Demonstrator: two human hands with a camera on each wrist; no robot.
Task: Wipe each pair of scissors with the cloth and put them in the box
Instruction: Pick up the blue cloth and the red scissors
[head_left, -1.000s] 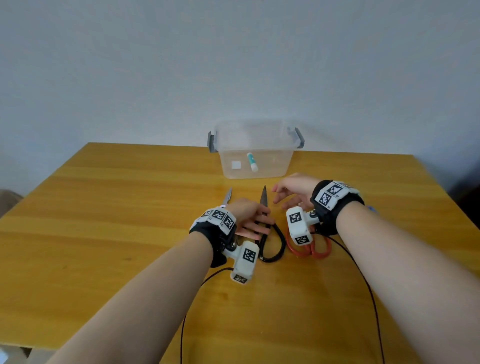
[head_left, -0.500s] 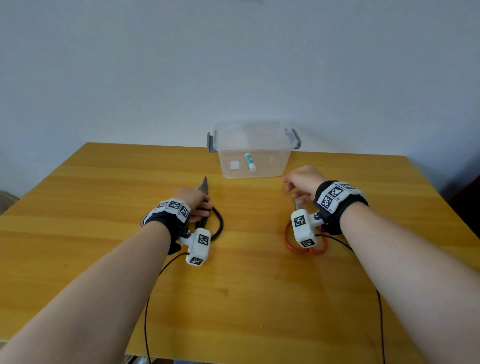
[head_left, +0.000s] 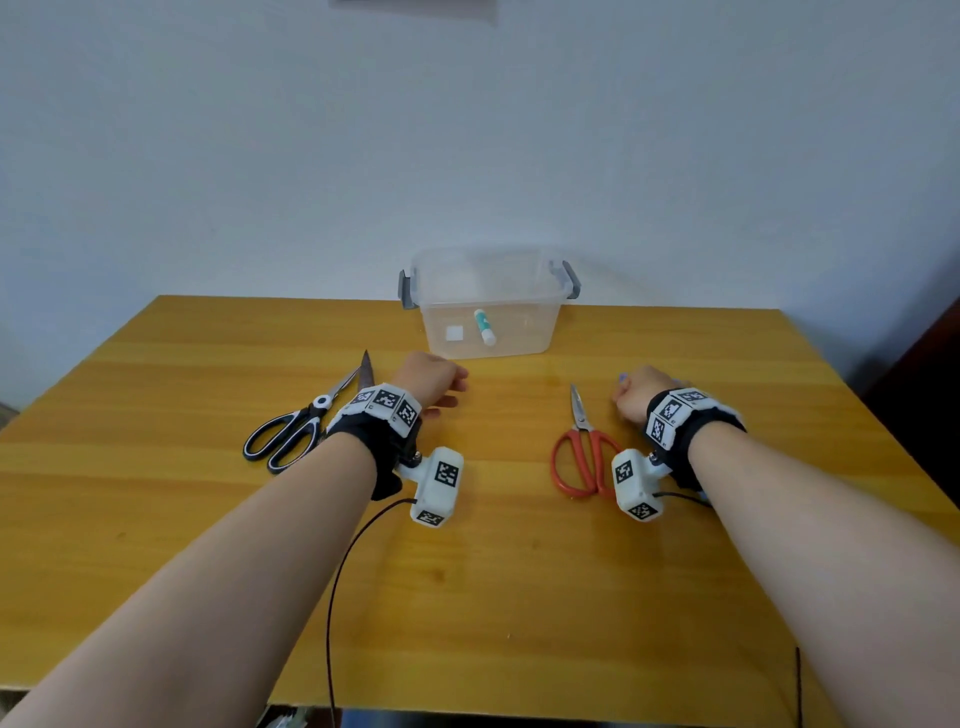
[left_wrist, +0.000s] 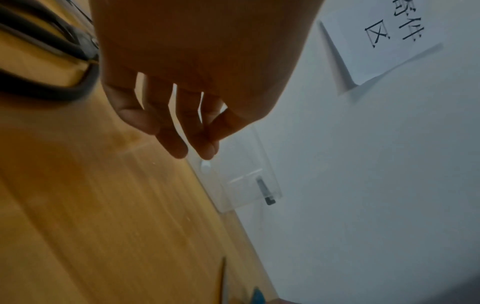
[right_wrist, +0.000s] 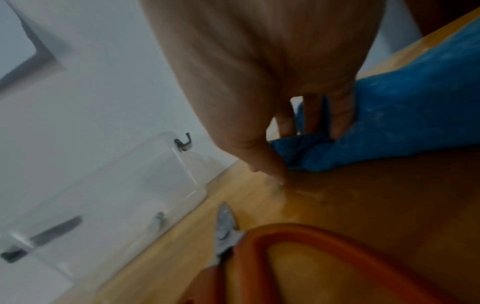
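Black-and-white-handled scissors (head_left: 291, 431) lie on the table at the left, and a dark blade tip (head_left: 366, 366) pokes out beside them from behind my left wrist. My left hand (head_left: 441, 384) hovers just right of them with its fingers (left_wrist: 182, 133) relaxed and holding nothing. Red-handled scissors (head_left: 582, 457) lie shut at the right, tip towards the box. Right of them, my right hand (head_left: 631, 395) pinches a blue cloth (right_wrist: 402, 123) lying on the table. The clear plastic box (head_left: 540, 332) stands open at the back centre.
A white-and-teal tube (head_left: 484, 327) lies inside the box. The wooden table (head_left: 519, 571) ends at a white wall behind the box. Black cables trail from both wrist cameras over the near part of the table. A paper sheet (left_wrist: 389, 30) hangs on the wall.
My left hand has moved the black scissors to the left, let go, and moved right. My right hand has left the red scissors and now pinches the cloth.
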